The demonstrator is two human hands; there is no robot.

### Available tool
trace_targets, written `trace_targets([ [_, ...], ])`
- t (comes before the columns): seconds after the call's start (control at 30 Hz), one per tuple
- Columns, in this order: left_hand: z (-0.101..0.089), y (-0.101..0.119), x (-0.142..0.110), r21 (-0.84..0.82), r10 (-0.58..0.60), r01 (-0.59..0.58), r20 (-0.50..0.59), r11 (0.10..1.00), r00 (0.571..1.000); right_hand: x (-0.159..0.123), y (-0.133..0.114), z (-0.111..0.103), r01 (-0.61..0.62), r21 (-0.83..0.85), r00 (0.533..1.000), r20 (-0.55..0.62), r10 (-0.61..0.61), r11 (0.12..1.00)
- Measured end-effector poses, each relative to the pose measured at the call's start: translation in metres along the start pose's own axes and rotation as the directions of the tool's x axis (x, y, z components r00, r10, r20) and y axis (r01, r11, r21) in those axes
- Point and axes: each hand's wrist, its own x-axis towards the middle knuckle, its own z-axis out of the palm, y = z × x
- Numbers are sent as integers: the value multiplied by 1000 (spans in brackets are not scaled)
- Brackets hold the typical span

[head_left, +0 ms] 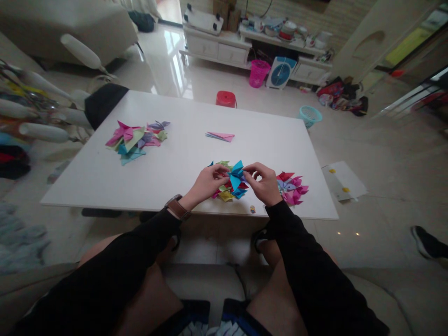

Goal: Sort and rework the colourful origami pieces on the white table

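Between my two hands is a bright blue folded-paper flower, pinched at its left side by my left hand and at its right side by my right hand. Below it on the white table lies a pile of folded papers in yellow, red, green and blue, partly covered by my hands. Just right of my right hand sits another heap of folded papers, pink, red and lilac. Farther back, a few flat folded strips in pink and blue lie together.
A larger heap of folded papers lies on the table's left part. A small sticker is near the front edge. Beyond the table stand a red stool, a teal basket and a pink basket. A dark chair touches the left side.
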Motion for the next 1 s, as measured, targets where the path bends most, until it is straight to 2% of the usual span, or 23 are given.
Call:
trace_targets([
  [0.17,-1,4,-1,59,12,-11,-20,998,1000,1,11,-13,-21,-89,997,-76,14,996],
  [0.23,-1,5,-1,78,8,-6,-18,997,1000,2,21,-27,-57,-162,992,-123,37,985],
  [0.33,-1,5,0,96,23,-22,-8,995,1000,2,39,-58,-155,-276,971,-220,95,949],
  [0.47,-1,2,1,120,49,-49,0,992,999,-5,71,-112,-350,-406,908,-368,199,844],
  [0.63,-2,-1,3,116,27,-29,13,993,1000,-27,111,-171,-596,-488,787,-513,343,637],
  [0.8,-1,-1,4,133,33,-35,16,990,999,-52,133,-204,-692,-560,721,-496,484,456],
  [1.0,-2,-2,4,161,40,-43,20,986,999,-68,147,-220,-726,-602,628,-387,675,331],
])
